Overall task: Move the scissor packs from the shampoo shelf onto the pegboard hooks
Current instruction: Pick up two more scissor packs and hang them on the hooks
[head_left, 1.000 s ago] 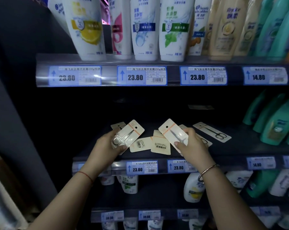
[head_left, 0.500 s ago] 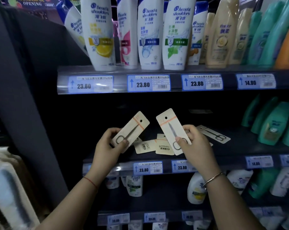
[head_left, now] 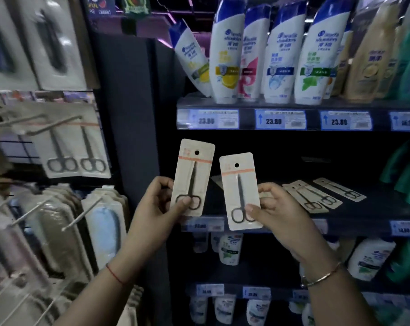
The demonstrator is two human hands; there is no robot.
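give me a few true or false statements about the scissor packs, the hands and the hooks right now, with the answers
1. Each hand holds one scissor pack. True: the left hand grips one pack and the right hand grips another.
2. Both held packs are face down. False: the scissors show on the front of each.
3. No scissor packs remain on the shampoo shelf. False: several packs lie there beside the right hand.
4. Scissor packs already hang on the pegboard hooks at left. True: two packs hang there.
5. The held packs are threaded on a hook. False: both are in the air, clear of the hooks.
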